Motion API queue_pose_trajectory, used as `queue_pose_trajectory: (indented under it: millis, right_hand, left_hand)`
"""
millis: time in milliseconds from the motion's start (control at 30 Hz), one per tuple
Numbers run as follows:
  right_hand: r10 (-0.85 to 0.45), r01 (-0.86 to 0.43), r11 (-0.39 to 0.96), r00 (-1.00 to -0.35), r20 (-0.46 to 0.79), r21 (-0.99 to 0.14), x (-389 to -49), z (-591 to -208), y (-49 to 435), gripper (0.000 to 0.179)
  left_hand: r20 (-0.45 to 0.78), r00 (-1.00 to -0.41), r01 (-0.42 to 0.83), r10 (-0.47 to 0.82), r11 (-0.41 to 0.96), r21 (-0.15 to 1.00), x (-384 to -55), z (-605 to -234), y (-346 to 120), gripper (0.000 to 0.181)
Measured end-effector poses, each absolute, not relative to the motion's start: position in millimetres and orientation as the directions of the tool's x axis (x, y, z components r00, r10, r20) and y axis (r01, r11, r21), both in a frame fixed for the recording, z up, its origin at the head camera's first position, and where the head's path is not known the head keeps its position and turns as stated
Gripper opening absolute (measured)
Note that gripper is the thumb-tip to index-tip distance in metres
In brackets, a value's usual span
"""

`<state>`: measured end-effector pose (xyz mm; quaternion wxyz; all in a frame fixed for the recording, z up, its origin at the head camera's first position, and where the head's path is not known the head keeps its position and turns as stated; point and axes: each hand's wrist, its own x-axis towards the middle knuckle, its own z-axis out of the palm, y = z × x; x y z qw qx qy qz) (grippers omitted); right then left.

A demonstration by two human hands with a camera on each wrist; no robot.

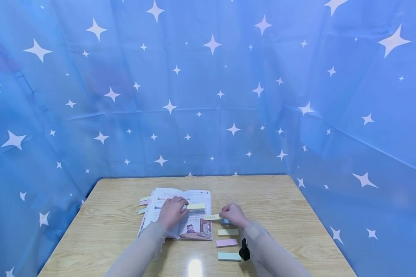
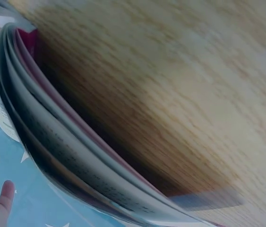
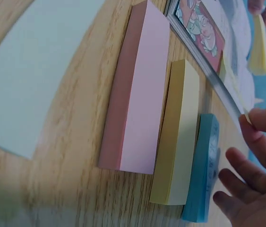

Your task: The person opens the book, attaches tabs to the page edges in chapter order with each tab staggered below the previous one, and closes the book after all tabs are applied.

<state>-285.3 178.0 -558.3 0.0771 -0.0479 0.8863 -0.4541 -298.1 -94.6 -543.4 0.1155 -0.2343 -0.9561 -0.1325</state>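
Observation:
An open book (image 1: pixel 195 223) with printed text and coloured pictures lies on the table. My left hand (image 1: pixel 173 211) is over its middle and holds a pad of yellow sticky notes (image 1: pixel 196 206) above the right page. In the right wrist view that pad (image 3: pixel 259 52) hangs from the left fingertips. To the right, my right hand (image 1: pixel 235 214) pinches one yellow sticky note (image 1: pixel 212 217) between thumb and forefinger; its free end reaches over the book's right edge. Marks like writing show on this strip. A blue block (image 3: pixel 203 165) with faint print lies under the right hand.
A yellow pad (image 1: pixel 228 232), a pink pad (image 1: pixel 227 243) and a pale green pad (image 1: pixel 229 256) lie in a column right of the book. Coloured tabs (image 1: pixel 145 200) stick out from the book's left side. A starry blue curtain (image 1: pixel 208 96) surrounds the wooden table (image 1: pixel 107 215).

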Motion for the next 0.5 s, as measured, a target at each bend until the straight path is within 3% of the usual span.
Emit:
queue_pose_trajectory:
  millis: [500]
  right_hand:
    - [-0.143,-0.034,0.620,-0.987,-0.070,-0.784,-286.6,-561.9,181.4,0.040]
  left_hand:
    - [0.283,-0.849,0.506,0.446,0.840,0.196,-295.1,-549.9,-91.4,0.023]
